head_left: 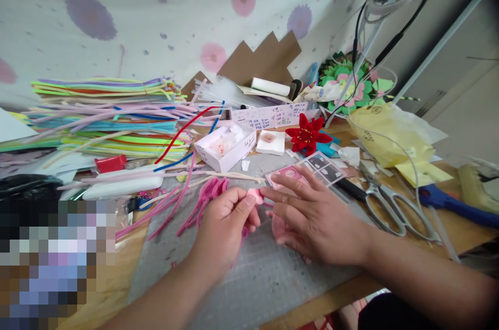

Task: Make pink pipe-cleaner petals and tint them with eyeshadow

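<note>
My left hand (228,221) pinches a small soft pink piece (256,195) between thumb and forefinger, above the grey cutting mat (195,293). From the right, the outstretched forefinger of my right hand (312,215) touches this piece. A pale pink, thin-looking thing (278,228) sits between the thumb and lower fingers of my right hand; its kind is unclear. Just behind my left hand lie several looped pink pipe cleaners (210,190). Part of the pink material beneath my left fingers is hidden. Beyond my right fingers is a sheet of pink and dark printed cards (322,166).
Bundled colourful pipe cleaners (113,117) are piled at back left. A small white box (226,148) and a red fuzzy flower (307,134) stand behind the hands. Scissors (390,205), a blue-handled tool (456,202) and a yellow bag (393,132) lie to the right.
</note>
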`<state>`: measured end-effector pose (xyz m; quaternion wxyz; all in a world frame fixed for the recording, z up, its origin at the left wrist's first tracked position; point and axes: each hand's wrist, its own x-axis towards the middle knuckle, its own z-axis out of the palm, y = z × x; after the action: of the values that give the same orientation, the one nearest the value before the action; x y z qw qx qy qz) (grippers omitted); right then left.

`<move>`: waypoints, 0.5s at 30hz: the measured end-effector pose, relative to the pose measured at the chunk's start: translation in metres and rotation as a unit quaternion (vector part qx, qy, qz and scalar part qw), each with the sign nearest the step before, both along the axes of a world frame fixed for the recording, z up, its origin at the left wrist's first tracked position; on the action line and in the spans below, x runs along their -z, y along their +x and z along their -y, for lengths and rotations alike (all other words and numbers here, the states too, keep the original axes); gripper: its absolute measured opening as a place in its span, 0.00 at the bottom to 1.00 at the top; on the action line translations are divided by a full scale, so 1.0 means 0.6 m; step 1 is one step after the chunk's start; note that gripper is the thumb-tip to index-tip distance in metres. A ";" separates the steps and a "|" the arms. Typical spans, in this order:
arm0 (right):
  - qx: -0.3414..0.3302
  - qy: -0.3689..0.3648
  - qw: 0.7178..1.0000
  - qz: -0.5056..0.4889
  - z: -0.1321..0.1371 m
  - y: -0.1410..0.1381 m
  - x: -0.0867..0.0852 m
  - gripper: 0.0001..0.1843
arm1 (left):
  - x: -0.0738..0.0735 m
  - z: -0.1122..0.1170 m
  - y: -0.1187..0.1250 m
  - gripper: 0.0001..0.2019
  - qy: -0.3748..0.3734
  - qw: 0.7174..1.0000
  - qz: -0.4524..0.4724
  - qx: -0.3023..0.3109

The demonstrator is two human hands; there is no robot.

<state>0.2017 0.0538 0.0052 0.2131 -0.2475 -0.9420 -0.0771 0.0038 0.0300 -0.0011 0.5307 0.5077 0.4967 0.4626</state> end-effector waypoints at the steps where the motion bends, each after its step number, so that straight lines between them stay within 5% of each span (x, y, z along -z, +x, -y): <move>1: -0.001 -0.001 1.000 0.000 0.000 0.000 -0.001 0.17 | 0.002 0.000 -0.001 0.14 0.006 1.000 0.009 0.005; 15: -0.019 0.015 1.000 0.009 0.001 0.003 -0.002 0.15 | 0.006 -0.002 -0.002 0.11 -0.005 0.997 0.072 0.012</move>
<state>0.2037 0.0530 0.0064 0.2094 -0.2252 -0.9474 -0.0891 0.0026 0.0314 -0.0050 0.5729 0.4767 0.4531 0.4891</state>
